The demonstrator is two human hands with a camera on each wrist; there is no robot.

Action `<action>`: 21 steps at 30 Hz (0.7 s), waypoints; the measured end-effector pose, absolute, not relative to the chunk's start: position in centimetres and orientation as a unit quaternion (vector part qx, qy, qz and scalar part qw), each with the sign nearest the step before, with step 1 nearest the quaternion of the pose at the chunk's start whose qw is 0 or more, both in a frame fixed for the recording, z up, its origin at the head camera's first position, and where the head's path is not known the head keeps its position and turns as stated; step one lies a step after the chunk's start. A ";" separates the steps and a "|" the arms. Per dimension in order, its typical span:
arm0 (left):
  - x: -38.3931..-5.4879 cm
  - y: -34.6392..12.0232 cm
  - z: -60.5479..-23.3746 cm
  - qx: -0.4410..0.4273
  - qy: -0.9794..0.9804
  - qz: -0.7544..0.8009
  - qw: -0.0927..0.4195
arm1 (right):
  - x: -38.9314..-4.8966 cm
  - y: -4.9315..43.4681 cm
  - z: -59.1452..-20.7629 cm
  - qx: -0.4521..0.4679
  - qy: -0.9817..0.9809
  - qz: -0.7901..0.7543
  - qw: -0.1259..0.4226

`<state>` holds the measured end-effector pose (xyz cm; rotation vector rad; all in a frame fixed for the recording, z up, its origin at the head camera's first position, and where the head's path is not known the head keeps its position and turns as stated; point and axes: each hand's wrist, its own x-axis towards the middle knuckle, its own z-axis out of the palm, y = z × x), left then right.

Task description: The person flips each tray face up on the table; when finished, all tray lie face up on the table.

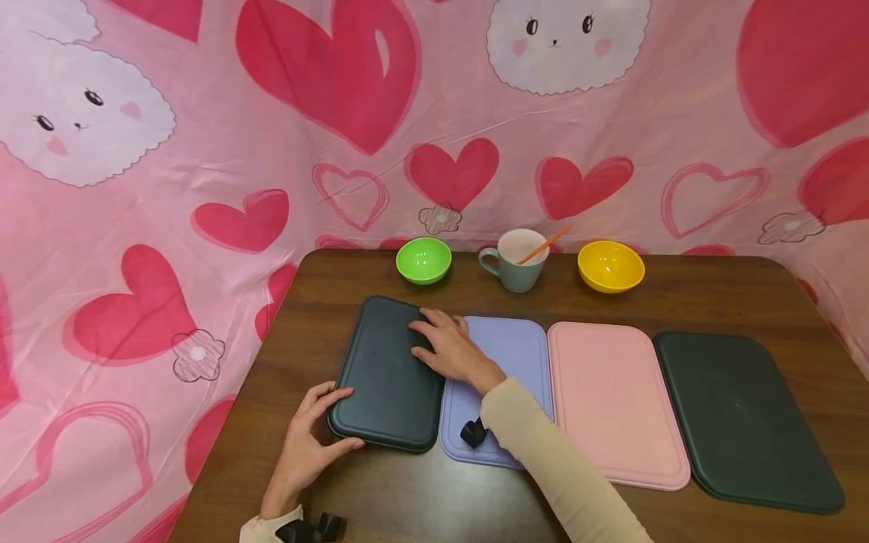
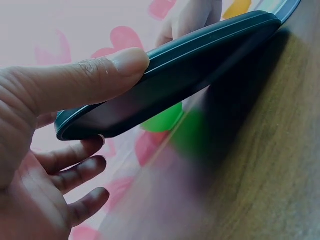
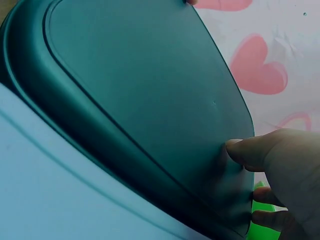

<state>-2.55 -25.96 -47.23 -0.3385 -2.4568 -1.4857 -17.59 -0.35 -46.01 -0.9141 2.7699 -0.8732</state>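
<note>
The dark board [image 1: 383, 377], running twelve-to-six, is pinched by the left hand [image 1: 303, 445] at seven o'clock, the right hand [image 1: 451, 351] at one.

- Dark blue-green and rectangular, the board [image 1: 387, 369] I watch by remote feed shows rounded corners, a soft sheen and a shallow line running inside its edge.
- Through my left wrist view, it tilts, its left side raised off the wooden table [image 1: 407, 490] with a gap beneath its shadowed underside.
- Its long right side lies just beside the lavender board [image 1: 502, 347]; whether they touch, I cannot tell.
</note>
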 end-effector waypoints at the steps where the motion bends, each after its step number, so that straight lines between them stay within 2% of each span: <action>1: -2.5 -25.9 -47.2 -0.117 -0.843 -0.510 0.125 | -17.5 -0.4 -46.0 -0.301 0.908 -0.286 0.049; 21: -2.2 -25.3 -46.2 -0.143 -0.849 -0.485 0.154 | -16.5 -1.4 -45.2 -0.315 0.900 -0.298 0.054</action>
